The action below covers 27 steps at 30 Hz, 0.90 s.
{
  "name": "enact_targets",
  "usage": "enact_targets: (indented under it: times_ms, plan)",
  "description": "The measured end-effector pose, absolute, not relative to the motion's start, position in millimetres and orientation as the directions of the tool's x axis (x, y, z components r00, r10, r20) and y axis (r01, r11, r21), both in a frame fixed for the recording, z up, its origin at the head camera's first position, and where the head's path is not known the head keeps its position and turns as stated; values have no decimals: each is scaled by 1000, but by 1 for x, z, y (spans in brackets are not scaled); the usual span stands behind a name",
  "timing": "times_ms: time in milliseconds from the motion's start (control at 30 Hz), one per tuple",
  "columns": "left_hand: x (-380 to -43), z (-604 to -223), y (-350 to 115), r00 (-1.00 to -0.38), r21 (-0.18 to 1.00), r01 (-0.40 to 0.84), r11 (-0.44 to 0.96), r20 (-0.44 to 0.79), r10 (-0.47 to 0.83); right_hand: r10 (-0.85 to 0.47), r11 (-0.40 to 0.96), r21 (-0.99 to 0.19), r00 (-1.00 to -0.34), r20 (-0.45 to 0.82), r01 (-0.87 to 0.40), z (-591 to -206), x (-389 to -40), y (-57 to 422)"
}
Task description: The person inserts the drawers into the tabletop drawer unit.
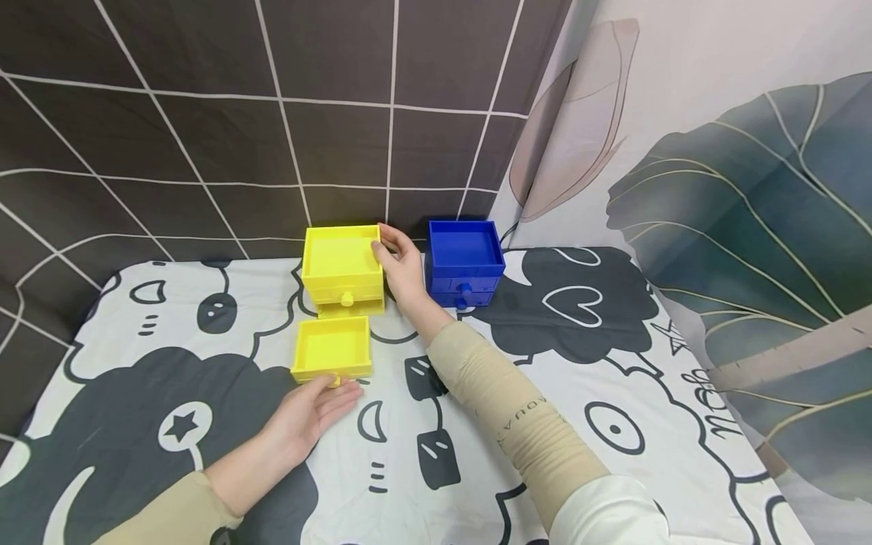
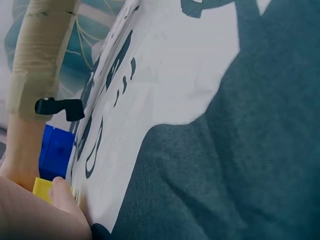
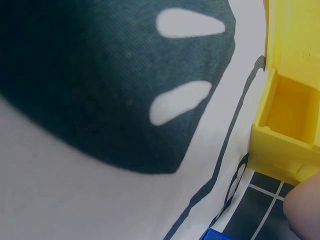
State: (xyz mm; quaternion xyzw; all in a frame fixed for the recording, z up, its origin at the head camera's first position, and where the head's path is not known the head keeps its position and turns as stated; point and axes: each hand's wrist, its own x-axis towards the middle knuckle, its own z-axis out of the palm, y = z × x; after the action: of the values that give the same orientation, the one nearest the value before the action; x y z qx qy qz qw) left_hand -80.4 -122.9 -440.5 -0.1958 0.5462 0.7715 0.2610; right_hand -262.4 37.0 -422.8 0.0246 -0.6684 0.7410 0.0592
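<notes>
A small yellow drawer cabinet (image 1: pixel 344 288) with an open tray top stands near the wall. Its lower drawer (image 1: pixel 332 344) lies pulled out in front on the cloth, with nothing inside. My left hand (image 1: pixel 303 420) pinches the drawer's front knob between thumb and fingers. With the thumb over the top rim and the fingers along the side, my right hand (image 1: pixel 403 269) grips the cabinet's right side. The right wrist view shows the hollow slot in the cabinet's front (image 3: pixel 295 107). In the left wrist view, only a yellow corner (image 2: pixel 42 188) shows past my thumb.
A matching blue drawer cabinet (image 1: pixel 465 250) stands just right of my right hand, its two drawers in. A dark gridded cloth (image 1: pixel 327 144) hangs behind both cabinets, and a leaf-patterned curtain (image 1: pixel 736 227) on the right. Black-and-white printed cloth (image 1: pixel 381 469) covers the surface.
</notes>
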Motion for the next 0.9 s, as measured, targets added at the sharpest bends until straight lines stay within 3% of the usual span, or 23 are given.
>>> enact_targets:
  times_ms: [900]
  plan:
    - [-103, -437, -105, -783, 739, -621, -261, -593, 185, 41, -91, -990, -994, 102, -105, -421, -259, 37]
